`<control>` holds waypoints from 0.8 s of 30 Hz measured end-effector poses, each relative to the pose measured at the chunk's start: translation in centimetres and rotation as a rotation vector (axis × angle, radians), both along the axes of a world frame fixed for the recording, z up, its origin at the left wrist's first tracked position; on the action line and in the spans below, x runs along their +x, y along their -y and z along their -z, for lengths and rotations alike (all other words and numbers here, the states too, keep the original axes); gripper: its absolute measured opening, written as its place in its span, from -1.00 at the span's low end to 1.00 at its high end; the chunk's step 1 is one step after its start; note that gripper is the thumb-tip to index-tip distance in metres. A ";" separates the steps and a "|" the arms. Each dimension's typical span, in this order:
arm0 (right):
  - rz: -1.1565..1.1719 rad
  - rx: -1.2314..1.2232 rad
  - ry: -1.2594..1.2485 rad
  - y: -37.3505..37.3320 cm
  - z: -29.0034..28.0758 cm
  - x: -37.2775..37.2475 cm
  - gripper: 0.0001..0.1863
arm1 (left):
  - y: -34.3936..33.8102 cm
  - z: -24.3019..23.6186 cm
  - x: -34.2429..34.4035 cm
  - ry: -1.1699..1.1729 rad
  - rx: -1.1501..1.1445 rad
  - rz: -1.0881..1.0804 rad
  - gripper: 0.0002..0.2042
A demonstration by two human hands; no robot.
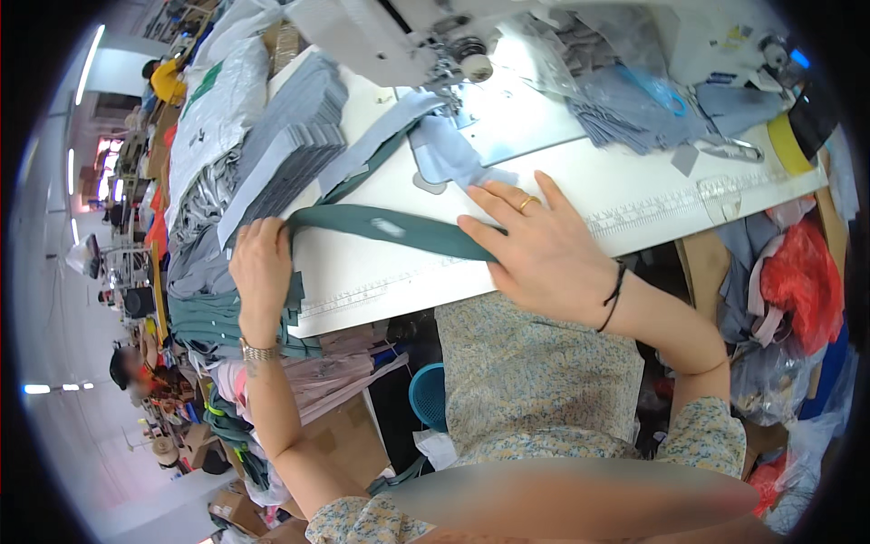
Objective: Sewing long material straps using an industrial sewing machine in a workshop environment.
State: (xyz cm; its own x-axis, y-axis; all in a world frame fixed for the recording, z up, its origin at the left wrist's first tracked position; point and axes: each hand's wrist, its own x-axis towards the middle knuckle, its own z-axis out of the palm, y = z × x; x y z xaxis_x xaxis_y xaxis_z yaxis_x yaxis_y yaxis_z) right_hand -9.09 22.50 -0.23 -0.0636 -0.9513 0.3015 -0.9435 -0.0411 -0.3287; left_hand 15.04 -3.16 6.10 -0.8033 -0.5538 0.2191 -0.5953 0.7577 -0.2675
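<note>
My left hand (261, 267) has its fingers closed on the left end of a long dark green fabric strip (362, 227) with a small pale mark. My right hand (535, 249) grips the strip's other end between thumb and forefinger, its other fingers spread over the white tabletop (634, 199). Just beyond it lies a light blue fabric piece (444, 150) on the plate under the sewing machine (426, 45). A light blue strip (372, 140) with a green one beside it runs toward the needle area.
Stacked grey-blue pieces (285, 154) and white sacks (217, 100) crowd the left. More fabric (634, 118), thread snips (734, 150) and a yellow tape roll (787, 145) lie right. A red bag (802, 281) hangs below. Two co-workers (136, 372) (168, 82) are far left.
</note>
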 end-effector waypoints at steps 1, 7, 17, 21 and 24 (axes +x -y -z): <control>-0.029 0.018 -0.054 0.2 0.1 -0.8 -0.51 | 0.1 0.3 0.7 -0.013 -0.004 -0.009 -0.84; -0.190 -0.022 -0.175 3.3 0.0 -3.5 -0.40 | -6.6 1.9 -3.5 -0.191 0.173 0.395 -0.50; -0.311 0.154 -0.023 4.6 -1.4 -10.1 -0.24 | -6.1 3.5 -9.6 -0.577 0.865 0.504 -0.86; -0.445 0.088 0.031 7.5 -0.2 -8.9 -0.25 | -4.0 2.3 -12.2 -0.477 0.139 0.800 -0.77; -0.423 0.103 -0.006 7.3 0.4 -8.6 -0.28 | -2.2 3.8 -14.3 -0.271 -0.045 0.813 -0.66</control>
